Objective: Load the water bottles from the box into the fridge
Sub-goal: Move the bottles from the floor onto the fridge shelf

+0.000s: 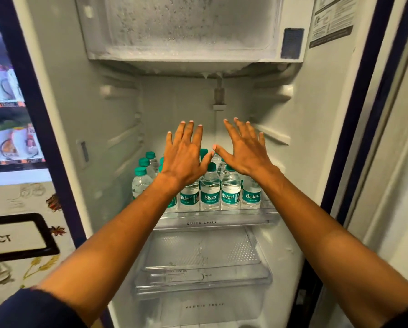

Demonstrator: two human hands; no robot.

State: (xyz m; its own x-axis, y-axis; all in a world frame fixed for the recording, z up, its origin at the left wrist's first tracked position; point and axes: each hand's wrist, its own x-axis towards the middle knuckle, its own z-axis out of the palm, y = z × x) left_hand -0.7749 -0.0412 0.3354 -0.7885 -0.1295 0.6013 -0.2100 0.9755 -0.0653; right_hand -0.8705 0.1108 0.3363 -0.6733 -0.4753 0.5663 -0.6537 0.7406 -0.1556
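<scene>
Fridge (pixel 80 95): open, interior white, frosted freezer box (pixel 193 27) at top.

Shelf (pixel 212 220): clear, front edge marked "QUICK CHILL". Carries the bottles.

Bottles (pixel 210 188): small water bottles, teal caps and teal "Bisleri" labels, standing upright in close rows on the shelf, front row at its edge, more rows behind toward the left and back. Count cannot be told; both hands cover part of the group.

Left hand (pixel 185 155): held out flat over the bottles, back up, fingers (pixel 186 132) straight and spread, holding nothing. The fingers reach past the back rows; the palm hides several caps.

Right hand (pixel 244 151): the same, fingers straight and spread, holding nothing, over the right side of the group. The two thumbs nearly meet above the middle bottles. Whether either hand touches a cap cannot be told.

Drawer (pixel 203 263): clear, below the shelf; its front reads "VEGGIE FRESH".

Vending machine (pixel 11 114): left of the fridge.
</scene>
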